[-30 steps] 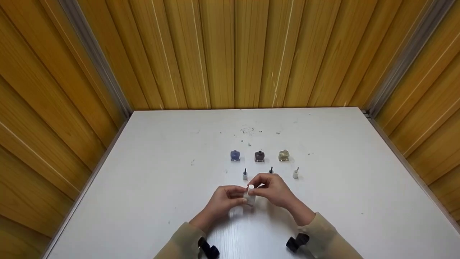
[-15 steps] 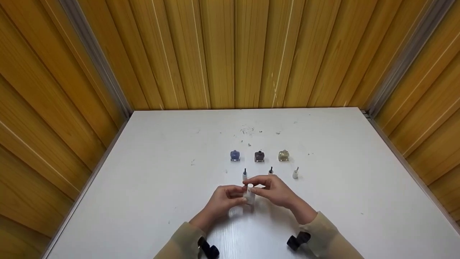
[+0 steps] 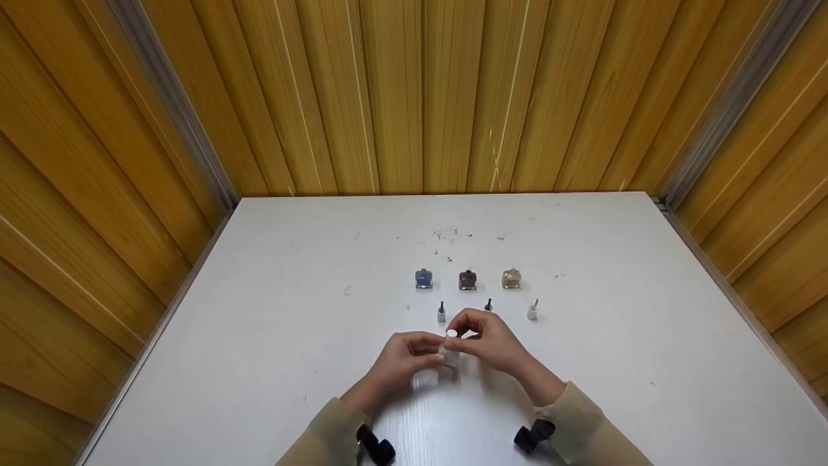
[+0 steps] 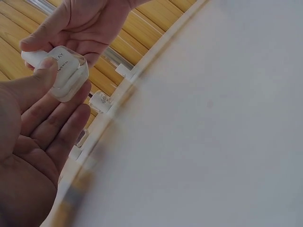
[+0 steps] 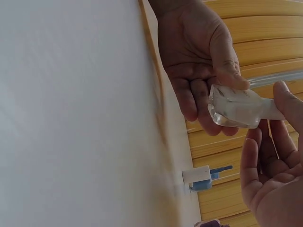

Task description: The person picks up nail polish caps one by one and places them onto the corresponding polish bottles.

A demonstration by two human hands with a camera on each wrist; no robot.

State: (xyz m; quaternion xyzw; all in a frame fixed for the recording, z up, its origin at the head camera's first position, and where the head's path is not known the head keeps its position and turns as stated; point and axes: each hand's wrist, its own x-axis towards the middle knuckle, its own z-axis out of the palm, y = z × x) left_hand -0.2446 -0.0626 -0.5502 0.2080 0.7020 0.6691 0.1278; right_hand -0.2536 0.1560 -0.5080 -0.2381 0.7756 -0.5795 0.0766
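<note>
A nail polish bottle [image 3: 451, 357] of clear glass with whitish contents is held up between both hands over the white table. My left hand [image 3: 402, 364] pinches its body between thumb and fingers. The thumb lies across the printed face of the bottle [image 4: 71, 78] in the left wrist view. My right hand [image 3: 493, 342] grips the white cap [image 3: 451, 334] between thumb and fingertips. In the right wrist view the cap [image 5: 271, 109] sits on the neck end of the bottle, which is tilted there. Part of the cap is hidden behind the right thumb.
Behind the hands stand three uncapped polish bottles: blue [image 3: 424, 280], dark brownish [image 3: 467, 281] and gold [image 3: 511, 279]. In front of them are three white brush caps, brush up: left [image 3: 441, 316], middle [image 3: 488, 307], partly behind the right hand, and right [image 3: 532, 313].
The right fingers reached forward and left around the cap half a second ago; now they are curled back closer. The left hand and bottle have hardly moved.
</note>
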